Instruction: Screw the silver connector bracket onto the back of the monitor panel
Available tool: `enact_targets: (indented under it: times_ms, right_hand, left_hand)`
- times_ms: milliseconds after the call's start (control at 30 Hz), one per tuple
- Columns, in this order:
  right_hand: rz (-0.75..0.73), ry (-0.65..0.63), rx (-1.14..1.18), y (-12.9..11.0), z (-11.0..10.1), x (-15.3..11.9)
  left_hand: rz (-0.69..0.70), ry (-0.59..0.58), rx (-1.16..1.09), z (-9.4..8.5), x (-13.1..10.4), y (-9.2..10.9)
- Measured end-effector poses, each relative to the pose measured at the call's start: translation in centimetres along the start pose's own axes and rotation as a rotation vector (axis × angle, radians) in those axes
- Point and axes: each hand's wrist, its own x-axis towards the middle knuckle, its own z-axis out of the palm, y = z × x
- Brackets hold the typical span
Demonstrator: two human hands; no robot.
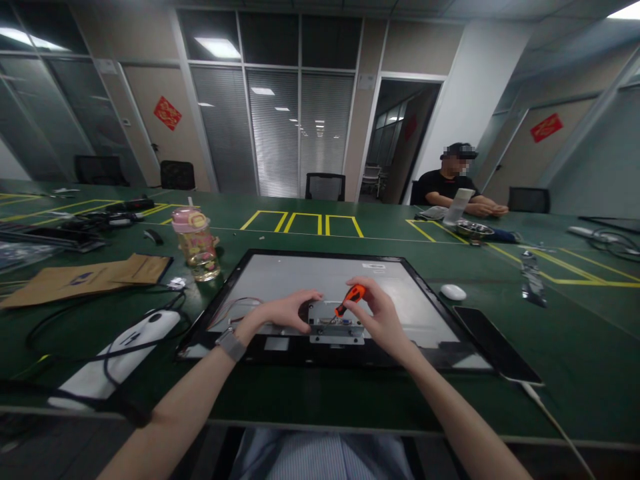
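Observation:
A flat display panel (425, 313) with a black frame lies back side up on the table before me. On its near middle sits a metal bracket (336, 339) with a small board and wires. My right hand (379, 310) grips an orange and black screwdriver (351, 299), whose tip points down and left at the bracket area. The exact contact of the tip is too small to tell. My left hand (287, 312) rests by the bracket's left edge, thumb and fingers apart. A thin cable (233, 308) runs over the panel's left part.
A pink-lidded bottle (196, 245), a paper bag (90, 279) and a white power strip (117, 357) with black cables lie left. A phone (495, 341) on a cable and a white earbud case (453, 292) lie right. Another person (453, 183) sits across the table.

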Motion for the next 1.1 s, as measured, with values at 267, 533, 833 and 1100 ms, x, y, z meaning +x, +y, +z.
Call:
enact_targets:
  times_ms: [267, 533, 833, 1100]
  right_hand:
    - [-0.081, -0.104, -0.024, -0.6, -0.6, 0.1]
    - [-0.030, -0.052, 0.057, 0.3, -0.2, 0.0]
    - [0.045, -0.191, 0.233, -0.2, -0.9, 0.1]
    - [0.043, -0.146, 0.135, -0.3, -0.6, 0.2]
  left_hand:
    - [0.012, 0.010, -0.021, 0.1, 0.0, -0.1]
    - [0.013, 0.014, -0.009, 0.1, 0.0, -0.1]
    - [-0.019, -0.006, 0.010, 0.0, 0.0, -0.3]
    - [0.013, 0.003, -0.008, 0.1, 0.0, -0.5]
